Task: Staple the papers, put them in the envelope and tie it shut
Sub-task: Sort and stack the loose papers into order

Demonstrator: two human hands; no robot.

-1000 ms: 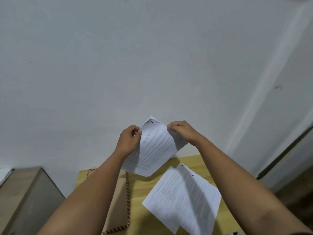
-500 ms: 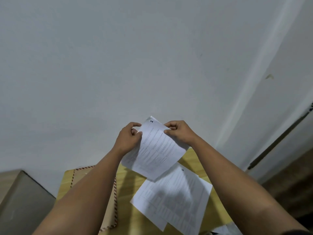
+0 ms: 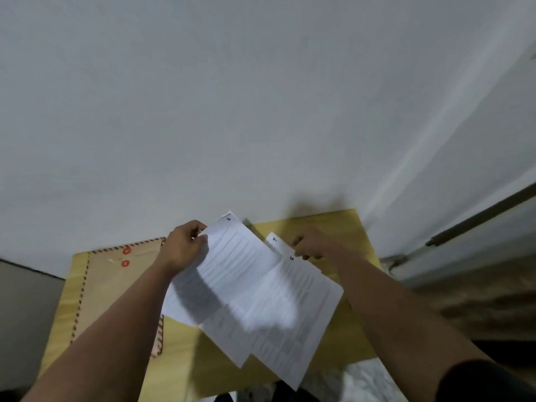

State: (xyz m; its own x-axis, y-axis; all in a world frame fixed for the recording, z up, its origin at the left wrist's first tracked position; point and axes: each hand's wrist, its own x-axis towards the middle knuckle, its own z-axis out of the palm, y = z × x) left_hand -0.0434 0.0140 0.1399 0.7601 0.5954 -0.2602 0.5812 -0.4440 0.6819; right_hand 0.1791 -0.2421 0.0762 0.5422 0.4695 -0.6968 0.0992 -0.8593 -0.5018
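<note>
My left hand (image 3: pixel 182 248) pinches the top left corner of a printed sheet marked 1 (image 3: pixel 237 265) and holds it tilted above the table. My right hand (image 3: pixel 313 245) is off that sheet; its curled fingers pinch the top edge of two overlapping printed sheets, marked 4 and 5 (image 3: pixel 301 311), which lie on the yellow table (image 3: pixel 348 227). A brown envelope (image 3: pixel 116 288) with a red-striped border and two red string buttons lies flat on the left of the table, partly under my left forearm. No stapler is in view.
A white wall stands right behind the table. A grey box side (image 3: pixel 26 314) is at the far left. A door frame and dark floor (image 3: pixel 478 300) are to the right. Marbled floor shows below the table's near edge.
My right hand let go of sheet 1 and dropped to the sheets on the table. The view tilted down, so more of the table and envelope shows. Sheet 1 came lower.
</note>
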